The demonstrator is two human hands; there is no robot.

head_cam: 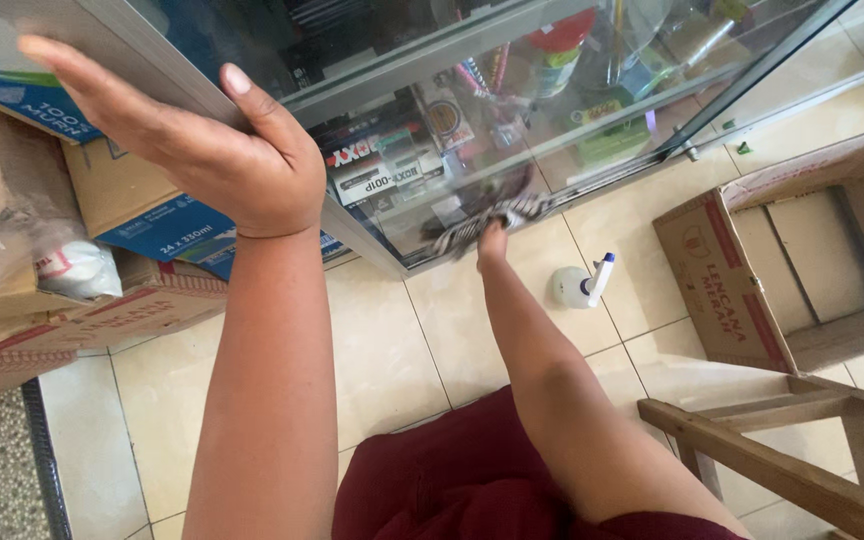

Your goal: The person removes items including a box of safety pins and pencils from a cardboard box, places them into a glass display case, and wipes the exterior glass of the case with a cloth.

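Observation:
My left hand (207, 150) lies flat, fingers spread, against the upper metal edge of a glass display cabinet (402, 65); it holds nothing. Lower down, my right hand (493, 243) is closed on a grey striped cloth (472, 228) and presses it against the bottom of the cabinet's glass front, close to the floor. Only the wrist and the back of that hand show; the fingers are hidden in the cloth. Behind the glass stand shelves with several small packets and bottles.
A white spray bottle with a blue trigger (582, 285) lies on the tiled floor right of my right arm. An open cardboard box (722, 290) stands at the right, a wooden stool frame (782, 455) below it. Stacked cartons (142, 300) and a plastic bag (72, 265) fill the left.

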